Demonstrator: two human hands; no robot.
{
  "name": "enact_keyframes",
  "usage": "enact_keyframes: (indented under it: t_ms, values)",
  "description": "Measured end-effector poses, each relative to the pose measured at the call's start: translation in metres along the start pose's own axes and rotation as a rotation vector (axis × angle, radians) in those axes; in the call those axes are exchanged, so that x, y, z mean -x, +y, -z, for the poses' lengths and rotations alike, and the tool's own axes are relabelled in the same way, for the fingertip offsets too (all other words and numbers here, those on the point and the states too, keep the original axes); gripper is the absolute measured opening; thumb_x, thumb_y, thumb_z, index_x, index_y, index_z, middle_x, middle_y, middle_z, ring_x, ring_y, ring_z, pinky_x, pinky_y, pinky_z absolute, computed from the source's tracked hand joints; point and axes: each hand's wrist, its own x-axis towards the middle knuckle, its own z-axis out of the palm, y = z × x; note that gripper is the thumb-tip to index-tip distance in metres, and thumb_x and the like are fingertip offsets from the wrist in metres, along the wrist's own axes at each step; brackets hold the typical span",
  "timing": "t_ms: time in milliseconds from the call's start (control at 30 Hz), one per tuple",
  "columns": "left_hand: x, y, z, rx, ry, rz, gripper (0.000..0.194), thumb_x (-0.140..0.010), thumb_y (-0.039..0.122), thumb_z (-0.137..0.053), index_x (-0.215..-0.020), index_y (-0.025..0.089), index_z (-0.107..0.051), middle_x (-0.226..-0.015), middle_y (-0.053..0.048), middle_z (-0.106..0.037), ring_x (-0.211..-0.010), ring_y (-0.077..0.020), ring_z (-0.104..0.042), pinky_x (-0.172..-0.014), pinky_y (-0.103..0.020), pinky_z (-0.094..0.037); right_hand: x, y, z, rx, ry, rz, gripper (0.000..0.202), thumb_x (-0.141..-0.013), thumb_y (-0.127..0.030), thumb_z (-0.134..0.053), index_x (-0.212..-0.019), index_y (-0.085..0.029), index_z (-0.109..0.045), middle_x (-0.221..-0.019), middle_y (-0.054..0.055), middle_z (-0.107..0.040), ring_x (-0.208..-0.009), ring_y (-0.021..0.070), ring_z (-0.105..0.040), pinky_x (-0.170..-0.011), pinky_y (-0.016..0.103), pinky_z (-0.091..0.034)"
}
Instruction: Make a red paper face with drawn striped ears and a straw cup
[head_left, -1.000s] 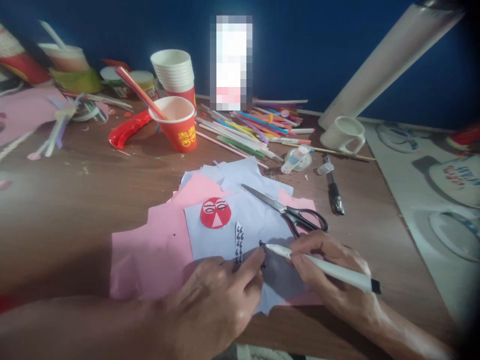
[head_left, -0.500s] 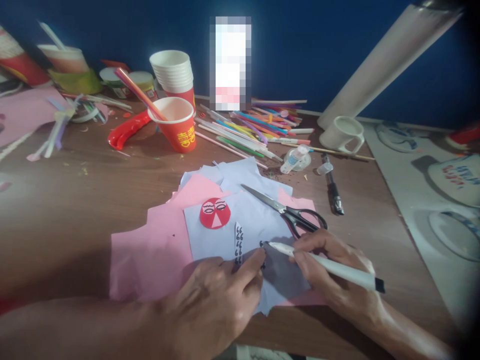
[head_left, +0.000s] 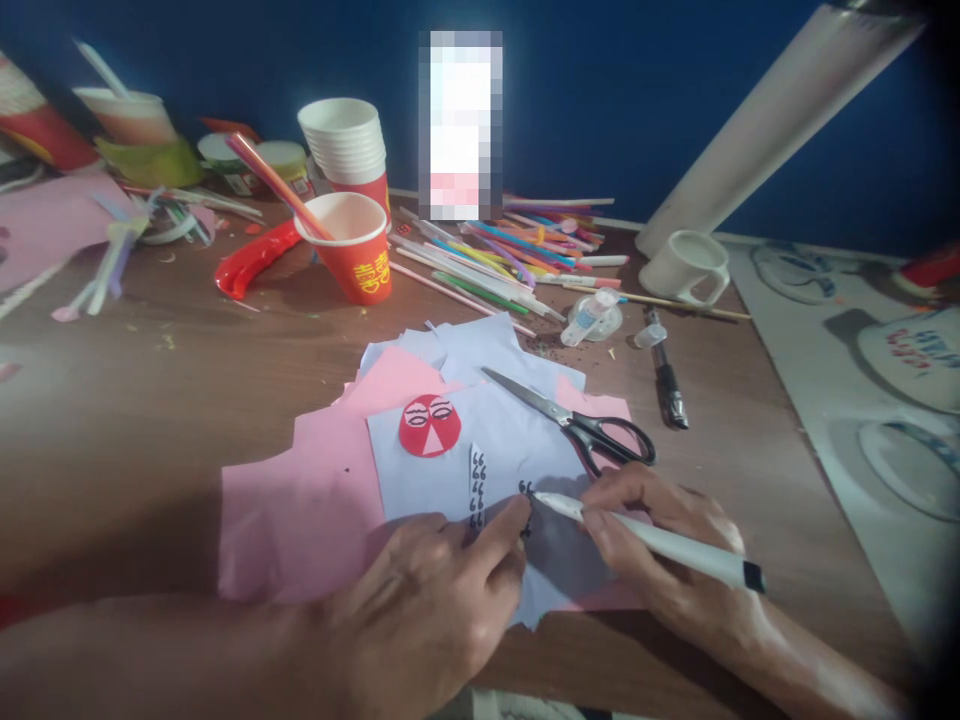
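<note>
A white marker (head_left: 679, 548) with a black end is pinched in my right hand (head_left: 701, 610). Its tip touches the light blue-grey paper (head_left: 420, 490) beside small black curled marks. My left hand (head_left: 442, 600) lies on that sheet, index finger stretched out and pressing close to the marks; its other fingers are partly hidden. A narrow strip (head_left: 478, 480) with rows of similar marks is left of the fingertip. Farther up is a red paper disc (head_left: 430, 427) with drawn eyes and a pale triangle. Black-handled scissors (head_left: 574, 422) rest on the paper's upper right.
Pink paper (head_left: 300, 510) lies under the sheet. Behind stand a red paper cup (head_left: 352, 260) holding a straw, stacked cups (head_left: 345, 145), many colored straws (head_left: 487, 265) and a white mug (head_left: 686, 270). A small bottle (head_left: 590, 318) and black pen (head_left: 667, 385) lie to the right.
The marker tip has moved slightly down and left, and a second curled mark now shows beside the first. My left hand has stayed in place.
</note>
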Motion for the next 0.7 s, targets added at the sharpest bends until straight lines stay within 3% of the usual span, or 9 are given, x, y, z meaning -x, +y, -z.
enact_keyframes:
  t_ms: [367,700]
  values:
    - [-0.0015,-0.0023,0.0003,-0.002,-0.007,-0.042,0.022,-0.085,0.015,-0.048,-0.103,0.016,-0.060,-0.137,-0.014,-0.047,-0.059,-0.0125,-0.059,-0.053,-0.030,-0.046,-0.0005,-0.0013,-0.0003,0.011,-0.006,-0.059,0.012,-0.078,-0.021,-0.054,-0.067,-0.022,-0.058,-0.053,-0.005,-0.061,-0.041,0.0122,-0.055,-0.048,0.025,-0.047]
    - [-0.0018,0.0007,0.0050,0.049,-0.071,0.052,0.021,-0.084,0.009,-0.044,-0.094,0.021,-0.058,-0.132,-0.002,-0.051,-0.056,-0.0132,-0.055,-0.050,-0.031,-0.047,-0.0016,-0.0033,0.0001,0.015,0.002,-0.032,0.014,-0.079,-0.024,-0.052,-0.066,-0.023,-0.058,-0.050,-0.004,-0.059,-0.037,0.0127,-0.052,-0.049,0.028,-0.048]
